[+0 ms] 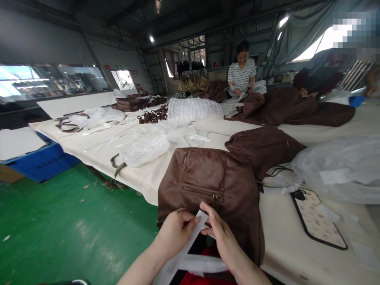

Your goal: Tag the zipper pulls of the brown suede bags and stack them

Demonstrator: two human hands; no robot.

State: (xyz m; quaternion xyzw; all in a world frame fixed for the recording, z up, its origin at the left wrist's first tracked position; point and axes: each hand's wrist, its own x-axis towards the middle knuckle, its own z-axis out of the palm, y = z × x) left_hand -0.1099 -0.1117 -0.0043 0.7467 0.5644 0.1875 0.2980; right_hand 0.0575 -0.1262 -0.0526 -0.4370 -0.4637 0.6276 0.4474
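A long white strip (190, 240), perhaps soft foam or paper, runs between my hands and down toward my lap. My left hand (173, 231) is closed, pinching it near its upper end between thumb and fingers. At that same end, my right hand (221, 233) has its fingers bent around the strip, with a bit of white showing between them. Another length of white (204, 263) passes below my right wrist. Just beyond my hands, a brown leather-look bag (204, 170) lies flat at the table edge, its zip pocket facing up.
A second brown bag (264, 148) lies behind it. To the right are a phone (319, 217) and clear plastic bags (341, 166). Bubble wrap (194, 109) and brown straps (152, 114) lie farther back on the table (142, 178). A co-worker (242, 73) stands across it.
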